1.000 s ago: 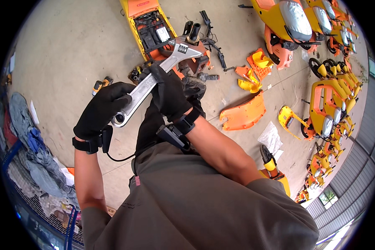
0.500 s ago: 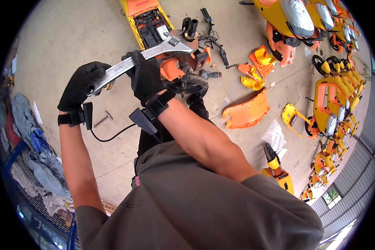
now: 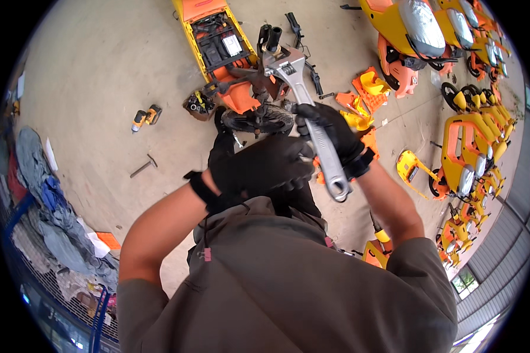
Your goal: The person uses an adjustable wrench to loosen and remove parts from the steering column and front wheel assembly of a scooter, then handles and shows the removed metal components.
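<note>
My right hand point(image 3: 334, 134), in a black glove, is closed round the handle of a large silver adjustable wrench point(image 3: 325, 154). The wrench's jaw end sits at the top of the steering column point(image 3: 271, 42) of a partly stripped orange and yellow scooter point(image 3: 232, 65); whether the jaws grip the nut there I cannot tell. Its holed handle end points back toward my body. My left hand point(image 3: 265, 166), also gloved in black and slightly blurred, is apart from the wrench, left of the handle. Its fingers reach toward the handle, loosely bent and holding nothing. The scooter's front wheel point(image 3: 259, 120) lies beyond my hands.
Left on the floor lie a yellow and black power drill point(image 3: 146, 117), a hammer point(image 3: 143, 166) and a box of small parts point(image 3: 199, 106). Orange and yellow body panels point(image 3: 371, 88) and a handlebar with cables point(image 3: 303, 47) lie to the right. Rows of scooters point(image 3: 462, 147) stand farther right.
The wrench has swung from pointing left to pointing back toward me on the right. My left hand has let go of its end and moved right. My right hand has shifted right with the handle.
</note>
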Demonstrator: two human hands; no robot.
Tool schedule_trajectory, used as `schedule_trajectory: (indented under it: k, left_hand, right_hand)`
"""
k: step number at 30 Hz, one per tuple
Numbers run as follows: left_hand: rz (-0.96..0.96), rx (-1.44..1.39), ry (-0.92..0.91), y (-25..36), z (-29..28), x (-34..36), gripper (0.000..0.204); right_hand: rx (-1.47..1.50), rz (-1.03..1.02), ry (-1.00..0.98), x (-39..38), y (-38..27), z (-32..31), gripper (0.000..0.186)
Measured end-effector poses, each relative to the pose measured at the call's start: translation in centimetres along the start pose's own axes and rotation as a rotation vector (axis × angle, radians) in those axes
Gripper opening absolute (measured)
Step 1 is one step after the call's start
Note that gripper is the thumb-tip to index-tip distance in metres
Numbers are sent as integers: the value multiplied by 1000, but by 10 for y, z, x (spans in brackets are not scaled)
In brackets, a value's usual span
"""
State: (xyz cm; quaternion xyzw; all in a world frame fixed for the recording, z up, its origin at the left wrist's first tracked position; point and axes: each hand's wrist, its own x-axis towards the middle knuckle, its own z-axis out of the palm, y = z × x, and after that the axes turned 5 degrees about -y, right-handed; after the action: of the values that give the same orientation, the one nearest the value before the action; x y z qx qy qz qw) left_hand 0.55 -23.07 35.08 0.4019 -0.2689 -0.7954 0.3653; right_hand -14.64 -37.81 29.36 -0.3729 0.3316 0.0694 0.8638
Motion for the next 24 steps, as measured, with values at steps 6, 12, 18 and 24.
schedule_trajectory:
  k: [6,12,18,24]
  left_hand:
    - [300,519,118,-28,-40,29,16]
    - [112,-163,464,-41,-104,7,30]
    - [226,-199,614,-44,-142,19,50]
    - [95,-103,415,-26,-131,-21,47]
  right_hand:
    - [-111,147,-37,-3,-18,-59,27]
    - [-5,205,-5,-29,-1,-55,24]
    - [106,104,19,-11,12,20,25]
    - [435,-96,100,22,21,93,22]
